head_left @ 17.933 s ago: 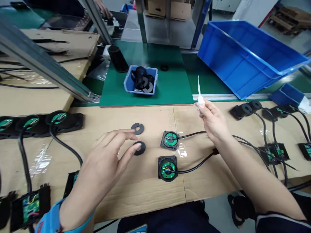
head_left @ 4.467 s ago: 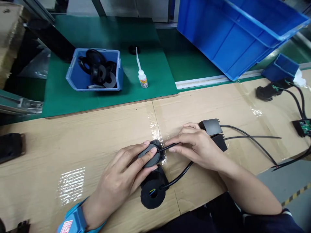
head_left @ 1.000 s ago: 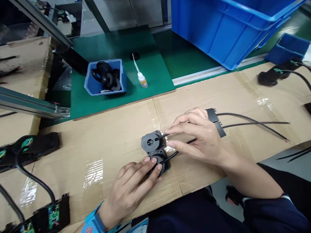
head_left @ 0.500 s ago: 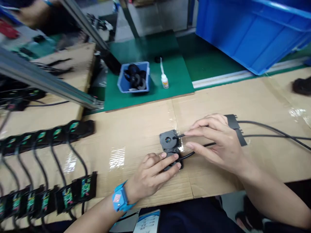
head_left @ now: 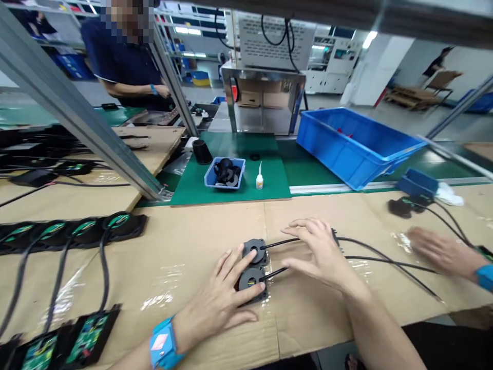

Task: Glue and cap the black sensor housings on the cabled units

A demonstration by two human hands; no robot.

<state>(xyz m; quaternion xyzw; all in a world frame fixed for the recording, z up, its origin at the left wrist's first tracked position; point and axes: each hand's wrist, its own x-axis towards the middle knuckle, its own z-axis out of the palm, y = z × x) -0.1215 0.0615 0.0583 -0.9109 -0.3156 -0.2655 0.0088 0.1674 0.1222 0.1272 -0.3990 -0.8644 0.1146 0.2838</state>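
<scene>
Two dark grey round housings (head_left: 246,277) lie together on the cardboard, each with a central hole. My left hand (head_left: 211,295) rests on them with its fingers spread, touching their near side and tops. From the housings run two black cables (head_left: 281,242) to the right. Over those cables, my right hand (head_left: 321,254) is open, thumb and fingertips apart. Part of the cables and most of a dark piece (head_left: 336,236) are hidden behind this hand.
Black assemblies with green circuit boards (head_left: 87,334) line the left side. A small blue bin (head_left: 225,186) and white dropper bottle (head_left: 259,181) stand on the green mat. A large blue crate (head_left: 342,149) sits behind. At right, another person's hand (head_left: 442,252) reaches in.
The view has lifted, showing more of the room. My left hand has spread over both housings; my right fingers have parted from the upper cable. Another person's hand has appeared at right.
</scene>
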